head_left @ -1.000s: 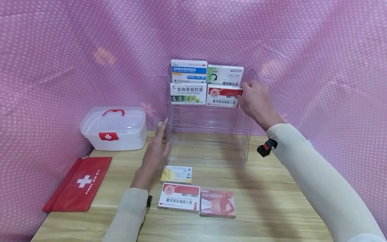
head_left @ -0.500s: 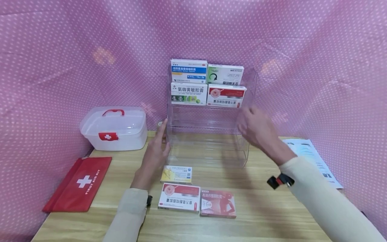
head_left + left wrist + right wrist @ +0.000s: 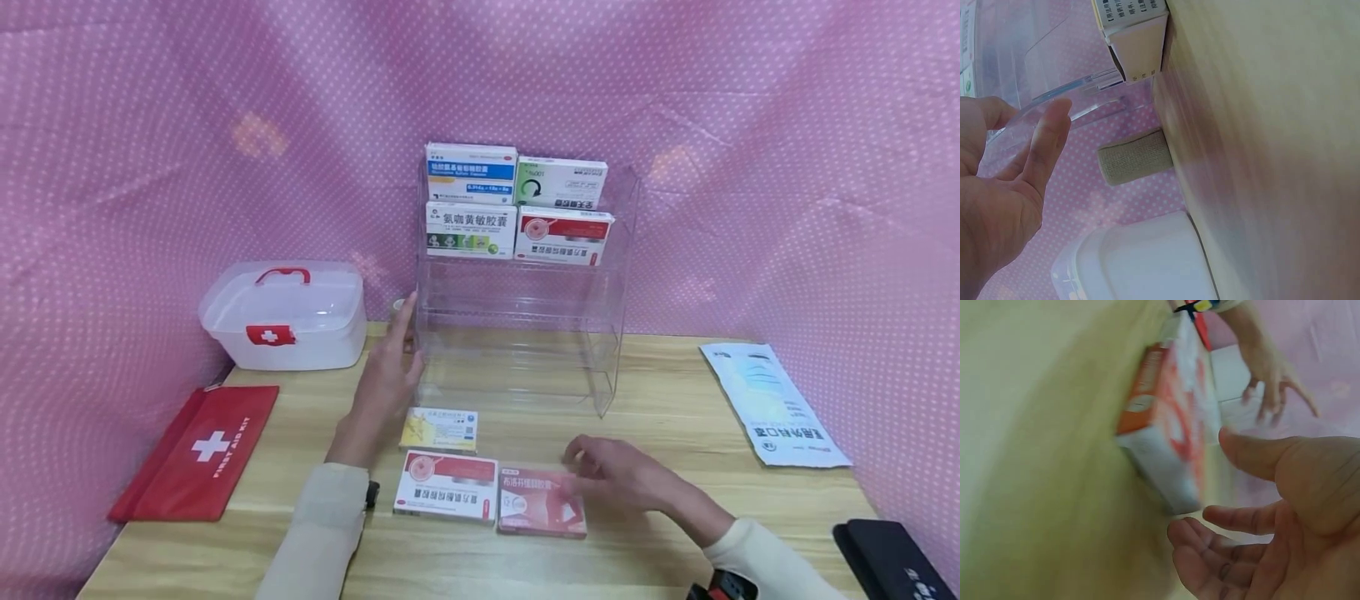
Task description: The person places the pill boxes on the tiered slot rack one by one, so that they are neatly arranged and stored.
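My left hand (image 3: 386,367) touches the left side of a clear acrylic rack (image 3: 517,333), its fingers spread against the panel in the left wrist view. On the rack's upper tiers stand a blue-and-white medicine box (image 3: 471,175), a green-and-white box (image 3: 561,182), a white box with green pictures (image 3: 471,232) and a red-and-white box (image 3: 564,237). Over the right end of a pinkish-red medicine box (image 3: 542,502) on the table is my right hand (image 3: 618,475). Its thumb and fingers are apart beside that box in the right wrist view, with nothing between them.
Left of the red box lie another red-and-white box (image 3: 446,486) and a yellow-and-white box (image 3: 439,429). A first-aid case (image 3: 285,321) and red pouch (image 3: 198,454) are on the left, a mask packet (image 3: 776,408) and black item (image 3: 896,558) on the right. A bandage roll (image 3: 1135,156) stands near the rack.
My right hand has left the red-and-white box on the rack and come down to the pinkish-red box on the table. The left hand stays at the rack's side.
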### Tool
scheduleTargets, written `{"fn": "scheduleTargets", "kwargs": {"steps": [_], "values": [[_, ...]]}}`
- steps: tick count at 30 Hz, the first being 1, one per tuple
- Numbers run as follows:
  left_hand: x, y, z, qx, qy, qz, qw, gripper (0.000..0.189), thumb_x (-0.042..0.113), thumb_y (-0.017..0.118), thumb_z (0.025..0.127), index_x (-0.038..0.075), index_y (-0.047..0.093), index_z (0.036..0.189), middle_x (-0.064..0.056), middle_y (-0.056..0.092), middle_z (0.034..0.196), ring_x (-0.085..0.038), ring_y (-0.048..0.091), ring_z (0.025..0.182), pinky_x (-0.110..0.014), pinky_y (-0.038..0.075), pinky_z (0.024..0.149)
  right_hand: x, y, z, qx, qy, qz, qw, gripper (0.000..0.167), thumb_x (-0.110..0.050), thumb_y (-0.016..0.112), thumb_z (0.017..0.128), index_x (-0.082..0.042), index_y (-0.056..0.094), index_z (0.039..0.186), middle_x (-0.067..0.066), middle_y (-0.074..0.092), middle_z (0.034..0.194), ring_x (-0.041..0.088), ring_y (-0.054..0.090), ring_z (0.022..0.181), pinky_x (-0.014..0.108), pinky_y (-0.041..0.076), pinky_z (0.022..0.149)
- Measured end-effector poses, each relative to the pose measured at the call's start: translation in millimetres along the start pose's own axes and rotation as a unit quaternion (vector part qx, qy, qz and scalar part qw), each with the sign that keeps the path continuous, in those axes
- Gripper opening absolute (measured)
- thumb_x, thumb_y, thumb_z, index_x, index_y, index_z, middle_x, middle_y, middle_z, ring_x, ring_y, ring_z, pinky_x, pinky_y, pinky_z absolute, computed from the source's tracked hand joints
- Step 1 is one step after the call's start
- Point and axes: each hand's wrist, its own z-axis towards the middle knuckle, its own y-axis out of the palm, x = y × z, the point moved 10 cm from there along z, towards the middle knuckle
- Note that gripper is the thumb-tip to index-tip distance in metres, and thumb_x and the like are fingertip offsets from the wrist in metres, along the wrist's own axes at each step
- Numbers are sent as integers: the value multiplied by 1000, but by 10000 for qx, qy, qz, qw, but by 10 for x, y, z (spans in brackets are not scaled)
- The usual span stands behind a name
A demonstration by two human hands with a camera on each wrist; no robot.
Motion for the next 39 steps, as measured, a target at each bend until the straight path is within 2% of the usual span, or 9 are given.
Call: {"fn": "scheduleTargets", "kwargs": {"steps": [6,11,16,22,28,33,36,39], "values": [[6,11,4,-66,-43,-3,10000,104,2,66,103,51,5,171,-18,62,149,-34,68,124,-53,59,111,133,187,-127,196,25,631,9978,61,-38,86,91,2,63,130,4,65,101,14,59,90,26,55,77],[4,-2,4,-79,-178,4,9998,104,4,65,104,54,3,170,-15,56,158,-34,66,131,-54,56,116,134,209,-161,521,-126,657,9964,57,-33,89,87,-2,66,130,4,60,99,11,53,87,23,50,74],[1,-5,-1,-130,-288,-30,9995,104,6,64,105,58,1,168,-14,56,158,-33,64,131,-54,56,116,130,219,-173,562,-145,810,9950,53,-29,89,88,-4,68,130,5,57,96,11,51,84,21,47,71],[-9,7,8,-113,-205,-71,9997,103,4,64,104,57,3,168,-16,56,159,-34,66,129,-54,57,115,140,203,-224,791,59,852,9932,54,-32,90,85,-7,67,128,3,66,105,11,61,91,24,56,78],[-24,12,-1,-117,-238,-77,9996,105,4,65,104,58,2,168,-17,59,152,-33,67,125,-54,59,111,127,177,-258,929,92,1184,9886,46,-18,86,89,-12,64,129,4,77,103,14,73,94,24,62,82],[-24,9,-10,-113,-201,-83,9997,105,3,65,103,57,3,169,-18,62,147,-33,68,121,-52,62,107,106,15,-245,1267,-20,1220,9844,50,-8,82,91,-6,64,138,19,76,118,29,78,101,28,68,83],[-24,6,-9,-112,-193,-63,9997,105,3,65,103,57,3,169,-17,60,151,-34,68,123,-53,61,109,92,-202,-199,1593,64,1254,9792,57,-3,81,90,-3,62,143,24,71,127,36,78,105,30,69,82],[-20,8,-5,-136,-224,-41,9996,104,4,64,104,57,2,168,-16,57,156,-34,66,128,-53,58,113,66,-501,-126,1995,157,1102,9736,62,3,79,89,-4,60,148,24,68,128,38,77,109,29,69,83]]}}
